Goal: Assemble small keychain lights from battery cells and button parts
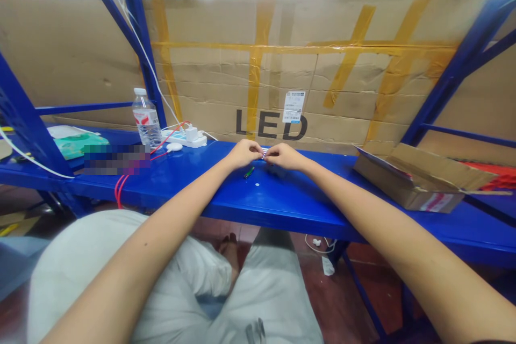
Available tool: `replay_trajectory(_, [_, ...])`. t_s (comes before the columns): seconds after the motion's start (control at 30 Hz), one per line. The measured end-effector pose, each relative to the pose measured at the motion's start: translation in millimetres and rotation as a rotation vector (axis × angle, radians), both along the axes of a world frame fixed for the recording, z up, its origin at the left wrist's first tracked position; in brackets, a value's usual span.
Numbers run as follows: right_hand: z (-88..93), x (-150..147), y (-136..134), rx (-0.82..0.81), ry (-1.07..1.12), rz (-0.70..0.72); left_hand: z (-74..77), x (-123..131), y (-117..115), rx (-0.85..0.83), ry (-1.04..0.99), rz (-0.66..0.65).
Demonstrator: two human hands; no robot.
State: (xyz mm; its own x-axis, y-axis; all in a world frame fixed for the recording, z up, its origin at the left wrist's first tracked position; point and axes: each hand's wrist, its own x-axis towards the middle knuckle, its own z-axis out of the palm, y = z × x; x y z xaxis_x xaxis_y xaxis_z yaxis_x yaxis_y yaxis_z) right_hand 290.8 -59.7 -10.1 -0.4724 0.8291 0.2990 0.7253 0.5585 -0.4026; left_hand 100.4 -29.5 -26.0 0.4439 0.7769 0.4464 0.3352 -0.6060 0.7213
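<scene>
My left hand (246, 153) and my right hand (284, 156) are close together over the blue shelf (201, 185), near its middle. The fingers of both are pinched around a small, pale, shiny piece (265, 153) between them, too small to make out clearly. Just below my left hand lies a small green object (249, 172) on the blue surface. A tiny white disc (257, 184) rests a little nearer the front edge.
At the left stand a water bottle (147, 121) and a white power strip (187, 138) with cables, beside a green packet (83, 145). An open cardboard box (407, 183) is at the right. A large cardboard panel (217, 80) stands behind; blue posts flank the shelf.
</scene>
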Motion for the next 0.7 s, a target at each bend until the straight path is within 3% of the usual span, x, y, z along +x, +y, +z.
replay_trajectory(0.1, [-0.9,4,5,0.012,-0.08,0.002,-2.5,1,-3,0.139,0.154,0.033])
replay_trajectory(0.2, [-0.1,12,10,0.056,-0.161,-0.11,-4.4,1,-7,0.254,0.317,0.005])
replay_trajectory(0.3, [1.1,21,13,0.048,-0.215,-0.216,-6.9,2,-7,0.292,0.458,-0.052])
replay_trajectory(0.43, [2.4,22,12,0.022,-0.247,-0.233,-6.9,2,-6,0.285,0.519,-0.097])
replay_trajectory(0.6, [5.0,16,8,0.028,-0.253,-0.241,6.4,-13,-3,0.262,0.436,0.118])
replay_trajectory(0.7, [6.8,16,6,0.044,-0.236,-0.25,14.1,-25,-2,0.137,0.575,0.15])
